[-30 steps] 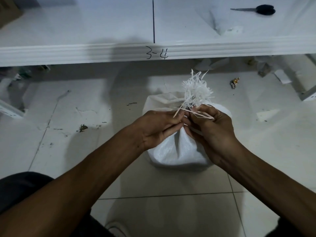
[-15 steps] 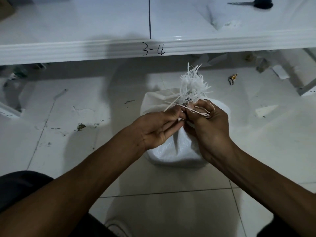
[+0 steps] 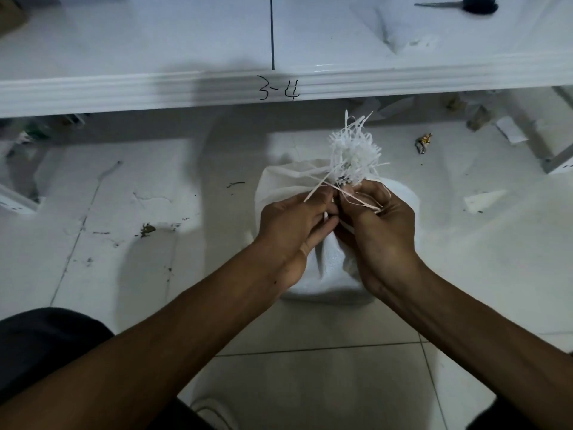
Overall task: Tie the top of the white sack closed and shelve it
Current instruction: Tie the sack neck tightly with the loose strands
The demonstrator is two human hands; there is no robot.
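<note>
White sack [image 3: 331,274] stands on the tiled floor [image 3: 310,330], both hands at its gathered neck.

The left hand [image 3: 294,225] and the right hand [image 3: 381,225] meet just under the frayed top [image 3: 353,150], and each one pinches thin white strips [image 3: 356,200] with curled fingers. The sack is in front of a white shelf [image 3: 155,88] marked "3-4". Black-handled scissors [image 3: 465,4] lie on the shelf, far right.

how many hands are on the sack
2: left hand and right hand, side by side, both gripping the sack at its neck, just under the frayed top.
</note>
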